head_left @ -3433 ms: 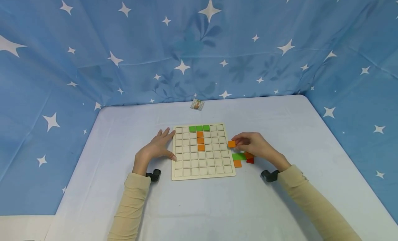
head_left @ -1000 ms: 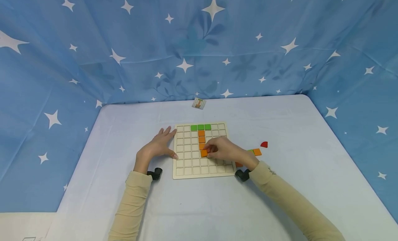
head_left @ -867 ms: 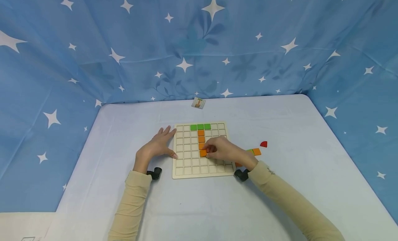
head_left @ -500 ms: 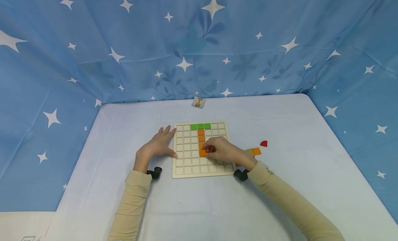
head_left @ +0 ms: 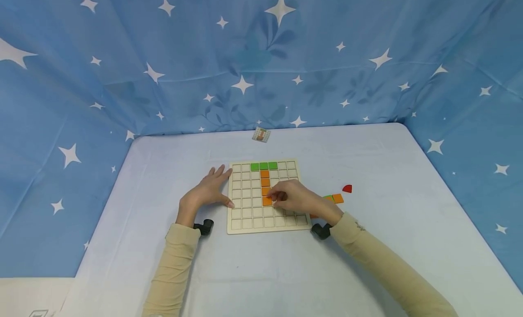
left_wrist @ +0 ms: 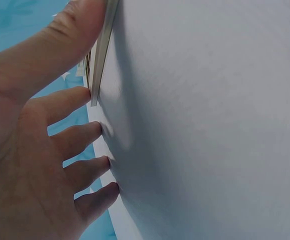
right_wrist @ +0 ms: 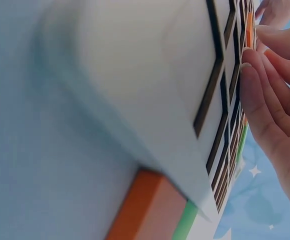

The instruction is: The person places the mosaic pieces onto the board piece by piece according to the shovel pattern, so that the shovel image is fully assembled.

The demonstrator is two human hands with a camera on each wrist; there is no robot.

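Note:
A pale wooden grid board (head_left: 244, 212) lies on the table. Three green tiles (head_left: 263, 166) fill part of its far row, and a column of orange tiles (head_left: 265, 182) runs down from the middle one. At the near end of that column, an orange tile (head_left: 267, 201) lies flat in its cell. My right hand (head_left: 294, 196) is over it, bent fingertips right at its right edge and thumb slightly apart. My left hand (head_left: 207, 190) rests at the board's left edge, fingers spread, with the thumb (left_wrist: 77, 30) on the rim.
Right of the board lie loose orange tiles (head_left: 337, 198), partly hidden by my right wrist, and a red quarter-round tile (head_left: 347, 189). A small pattern card (head_left: 261, 135) lies beyond the board. Behind the table hangs a blue star-print curtain (head_left: 184, 58).
My right hand has brought an orange tile from beside the board to the column's near end. It now lies flat, and the thumb has drawn slightly right. The left hand stays put.

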